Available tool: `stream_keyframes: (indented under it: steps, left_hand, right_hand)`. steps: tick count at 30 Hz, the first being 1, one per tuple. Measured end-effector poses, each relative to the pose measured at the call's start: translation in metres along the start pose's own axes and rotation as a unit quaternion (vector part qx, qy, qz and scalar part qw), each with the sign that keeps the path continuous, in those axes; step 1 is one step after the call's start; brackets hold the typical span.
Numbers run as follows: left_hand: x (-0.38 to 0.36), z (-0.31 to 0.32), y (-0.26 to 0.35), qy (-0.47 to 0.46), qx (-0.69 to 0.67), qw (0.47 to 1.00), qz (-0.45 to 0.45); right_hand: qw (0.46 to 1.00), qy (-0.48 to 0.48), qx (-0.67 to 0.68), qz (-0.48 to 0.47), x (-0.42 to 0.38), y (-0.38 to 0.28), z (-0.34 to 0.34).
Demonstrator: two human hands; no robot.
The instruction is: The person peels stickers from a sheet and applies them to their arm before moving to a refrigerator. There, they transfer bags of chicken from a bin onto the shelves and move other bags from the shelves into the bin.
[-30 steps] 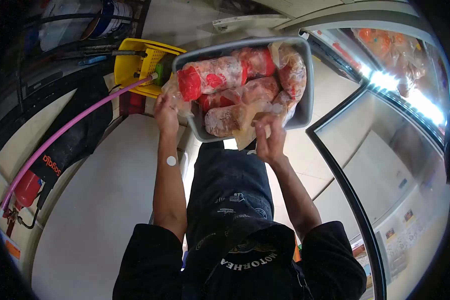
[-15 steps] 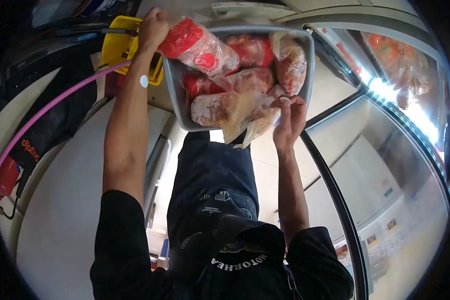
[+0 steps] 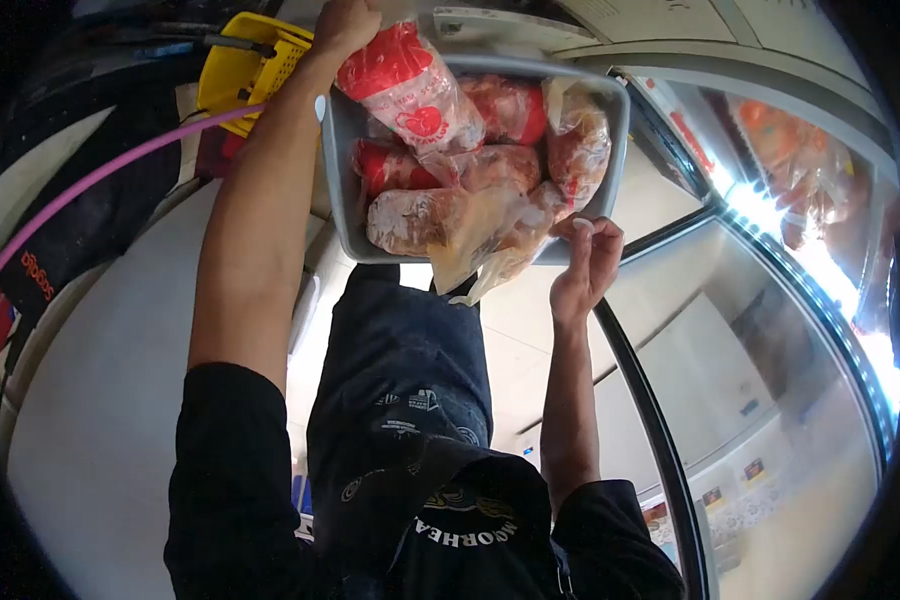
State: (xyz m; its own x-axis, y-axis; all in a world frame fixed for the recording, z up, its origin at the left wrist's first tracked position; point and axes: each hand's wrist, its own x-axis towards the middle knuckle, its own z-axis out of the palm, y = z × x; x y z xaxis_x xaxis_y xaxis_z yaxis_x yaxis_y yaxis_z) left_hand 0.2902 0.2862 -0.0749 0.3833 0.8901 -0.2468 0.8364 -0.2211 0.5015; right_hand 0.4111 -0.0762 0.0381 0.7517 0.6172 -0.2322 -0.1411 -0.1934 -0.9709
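A grey plastic tub (image 3: 622, 150) holds several clear bags of pale pinkish contents, probably frozen meat, some with red printing. My left hand (image 3: 348, 28) is closed around the gathered top of a red-and-white printed bag (image 3: 420, 105), which leans over the tub's far left corner. At the near right corner, my right hand (image 3: 585, 262) is closed with its fingertips on the rim. Beside those fingers, a bag with loose yellowish plastic (image 3: 470, 245) hangs over the near edge. Another bag (image 3: 578, 145) stands along the right wall.
A yellow plastic basket (image 3: 245, 75) stands left of the tub, with a pink hose (image 3: 120, 185) running past it. On the right is a lit glass-fronted cabinet (image 3: 760, 370) with bagged goods (image 3: 800, 150) inside. A pale flat surface (image 3: 120, 380) lies at left.
My left hand has shifted right and away from me, and the printed bag hangs more upright. My right hand has moved slightly right and toward me, from the loose plastic to the rim.
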Motion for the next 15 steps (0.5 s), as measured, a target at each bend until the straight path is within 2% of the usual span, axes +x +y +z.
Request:
stream_keyframes:
  steps: [4, 5, 7, 8, 9, 10, 11, 14, 15]
  left_hand:
    - [0.009, 0.013, -0.016, 0.035, 0.022, 0.999, 0.03]
    - [0.011, 0.017, -0.02, 0.042, 0.026, 0.998, 0.042]
    - [0.002, 0.006, -0.004, 0.013, 0.008, 1.0, -0.014]
    - [-0.003, 0.0, 0.004, -0.002, -0.001, 0.999, -0.044]
    - [-0.005, 0.001, 0.004, 0.01, 0.002, 0.999, -0.033]
    - [-0.005, 0.003, 0.001, 0.023, 0.005, 1.0, -0.02]
    - [-0.007, 0.002, 0.001, 0.035, 0.007, 0.999, -0.007]
    - [-0.005, 0.004, -0.004, 0.059, 0.039, 0.996, 0.053]
    - [-0.004, 0.005, -0.003, 0.05, 0.042, 0.997, 0.045]
  right_hand:
    - [0.998, -0.038, -0.009, -0.044, -0.003, 0.003, 0.012]
    - [0.995, -0.072, -0.051, -0.049, -0.001, 0.006, 0.012]
    - [0.974, -0.134, -0.11, -0.148, 0.017, 0.011, 0.032]
    - [0.957, -0.191, -0.156, -0.151, 0.028, -0.002, 0.048]
    - [0.935, -0.248, -0.2, -0.154, 0.039, -0.01, 0.064]
    - [0.919, -0.295, -0.236, -0.112, 0.048, 0.004, 0.076]
    - [0.898, -0.34, -0.271, -0.07, 0.055, 0.021, 0.085]
    - [0.733, -0.496, -0.45, -0.118, 0.051, 0.066, 0.109]
    - [0.713, -0.504, -0.479, -0.09, 0.05, 0.068, 0.107]
